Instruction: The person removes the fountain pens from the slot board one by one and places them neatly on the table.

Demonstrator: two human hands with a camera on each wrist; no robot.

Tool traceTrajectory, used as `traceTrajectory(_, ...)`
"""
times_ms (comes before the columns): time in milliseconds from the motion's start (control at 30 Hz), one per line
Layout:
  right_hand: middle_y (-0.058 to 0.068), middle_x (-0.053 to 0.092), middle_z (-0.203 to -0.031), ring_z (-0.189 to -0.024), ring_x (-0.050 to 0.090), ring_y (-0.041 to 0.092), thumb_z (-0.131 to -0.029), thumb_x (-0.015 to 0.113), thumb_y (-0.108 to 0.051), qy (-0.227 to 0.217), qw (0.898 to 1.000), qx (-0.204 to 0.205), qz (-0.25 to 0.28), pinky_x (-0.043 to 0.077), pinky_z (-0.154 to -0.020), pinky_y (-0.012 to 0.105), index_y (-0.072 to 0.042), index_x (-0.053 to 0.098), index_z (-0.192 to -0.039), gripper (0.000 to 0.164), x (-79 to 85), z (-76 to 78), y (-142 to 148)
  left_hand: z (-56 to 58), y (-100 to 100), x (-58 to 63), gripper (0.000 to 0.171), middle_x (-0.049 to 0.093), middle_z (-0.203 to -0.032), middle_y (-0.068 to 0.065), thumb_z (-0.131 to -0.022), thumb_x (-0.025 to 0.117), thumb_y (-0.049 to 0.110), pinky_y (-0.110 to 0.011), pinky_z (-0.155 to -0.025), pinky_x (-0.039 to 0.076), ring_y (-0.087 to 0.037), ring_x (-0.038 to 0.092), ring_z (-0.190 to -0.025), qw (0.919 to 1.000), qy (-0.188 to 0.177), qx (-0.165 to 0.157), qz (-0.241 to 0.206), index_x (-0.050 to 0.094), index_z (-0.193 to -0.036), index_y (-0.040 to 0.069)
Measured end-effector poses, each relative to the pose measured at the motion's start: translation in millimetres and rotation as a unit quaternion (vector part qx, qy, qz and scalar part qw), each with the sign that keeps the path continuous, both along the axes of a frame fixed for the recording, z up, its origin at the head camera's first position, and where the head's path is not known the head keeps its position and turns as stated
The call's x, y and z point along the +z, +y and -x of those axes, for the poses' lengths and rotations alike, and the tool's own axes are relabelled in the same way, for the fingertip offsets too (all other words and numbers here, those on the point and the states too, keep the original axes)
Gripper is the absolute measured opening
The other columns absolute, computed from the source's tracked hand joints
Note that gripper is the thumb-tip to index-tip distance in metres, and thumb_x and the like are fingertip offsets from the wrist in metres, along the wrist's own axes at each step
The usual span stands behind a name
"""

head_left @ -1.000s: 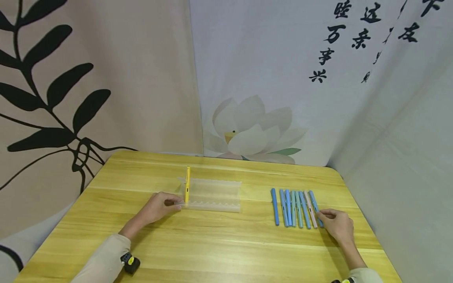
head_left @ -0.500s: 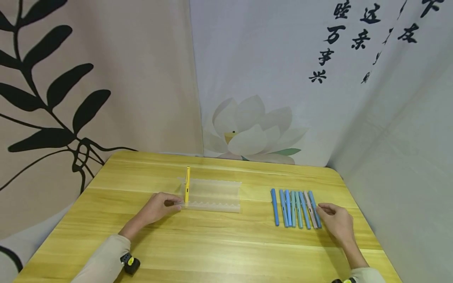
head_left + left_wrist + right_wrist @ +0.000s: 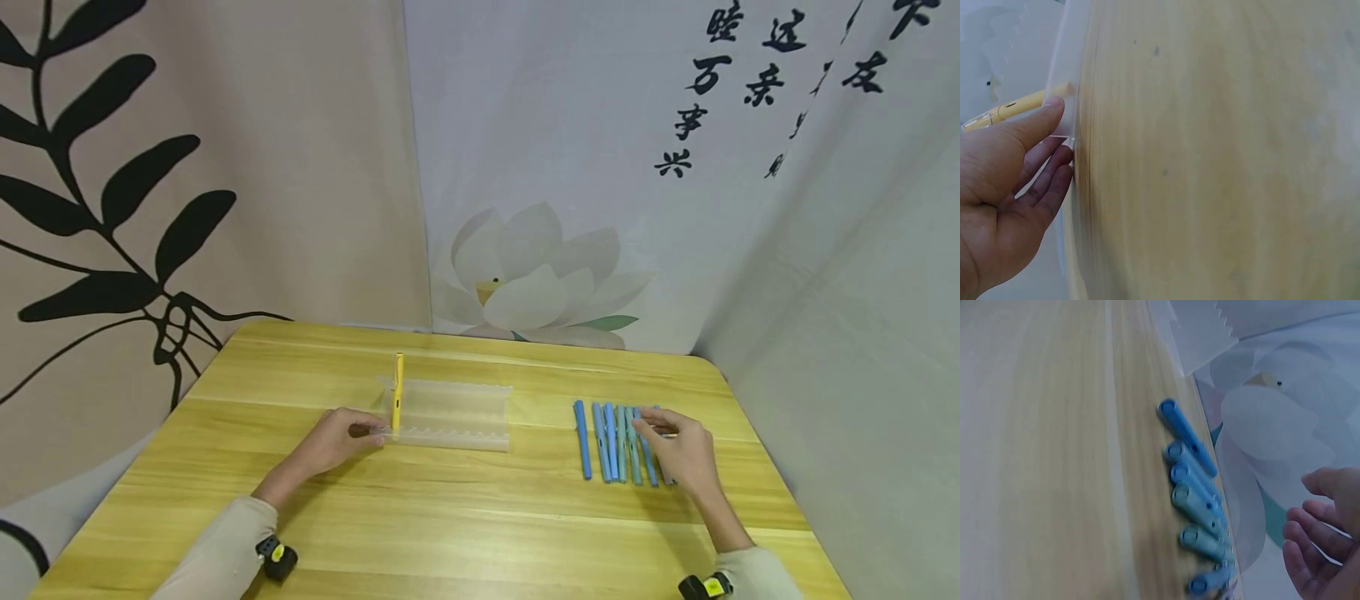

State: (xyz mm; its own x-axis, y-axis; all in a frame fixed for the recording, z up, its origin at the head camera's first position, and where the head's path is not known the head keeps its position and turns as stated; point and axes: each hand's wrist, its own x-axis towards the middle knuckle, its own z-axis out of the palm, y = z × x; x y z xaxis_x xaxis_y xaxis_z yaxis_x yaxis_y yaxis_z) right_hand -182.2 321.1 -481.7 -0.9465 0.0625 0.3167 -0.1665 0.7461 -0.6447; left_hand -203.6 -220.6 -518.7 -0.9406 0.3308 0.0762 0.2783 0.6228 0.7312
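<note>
A clear plastic pen rack with notched edges stands left of the table's middle. One yellow pen leans upright in its left end. My left hand pinches the rack's near left corner; in the left wrist view the thumb lies on the clear plastic. Over the right end of a row of pens, mostly blue and green, hovers my right hand, partly hiding the last ones. Its fingers are loosely bent with nothing between them, apart from the pens in the right wrist view.
The wooden table reaches back to a printed cloth backdrop with a lotus and writing. Another cloth hangs along the right side. A bare stretch of wood separates the rack from the pens.
My right hand has moved left and slightly up from beside the rightmost blue pen to above the row's right end. The left hand and the rack have stayed in place.
</note>
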Motion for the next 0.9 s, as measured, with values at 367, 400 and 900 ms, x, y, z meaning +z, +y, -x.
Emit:
traceTrajectory(367,0.006,0.077,-0.102,-0.091,0.071,0.018,-0.096,0.074,-0.029,-0.002,0.998,0.043,0.036,0.055,-0.076,0.018,-0.010,0.076,-0.117,0.029,6.6,13.2,-38.9,-0.2,-0.5,-0.2,0.021,0.076,-0.109,-0.006,-0.093,0.076,0.015,-0.043,-0.088,0.058,-0.019,0.069,-0.099,1.0000,0.006,-0.004,0.003,0.078,-0.113,0.008)
traceTrajectory(400,0.006,0.077,-0.103,-0.092,0.071,0.019,-0.096,0.074,-0.029,-0.002,0.998,0.049,0.039,0.055,-0.077,0.019,-0.010,0.076,-0.117,0.029,7.2,13.8,-42.6,-0.1,-0.5,-0.4,0.021,0.077,-0.109,-0.006,-0.093,0.076,0.015,-0.043,-0.088,0.058,-0.019,0.069,-0.099,1.0000,0.005,-0.003,0.003,0.078,-0.113,0.008)
traceTrajectory(900,0.001,0.077,-0.103,-0.093,0.071,0.018,-0.095,0.076,-0.033,0.001,0.990,0.112,0.089,0.058,-0.080,0.027,-0.012,0.077,-0.115,0.029,11.3,22.0,-101.0,0.2,-3.1,-1.9,0.021,0.077,-0.108,-0.005,-0.094,0.075,0.016,-0.041,-0.087,0.059,-0.018,0.069,-0.098,0.9998,0.010,-0.015,-0.001,0.078,-0.114,0.008)
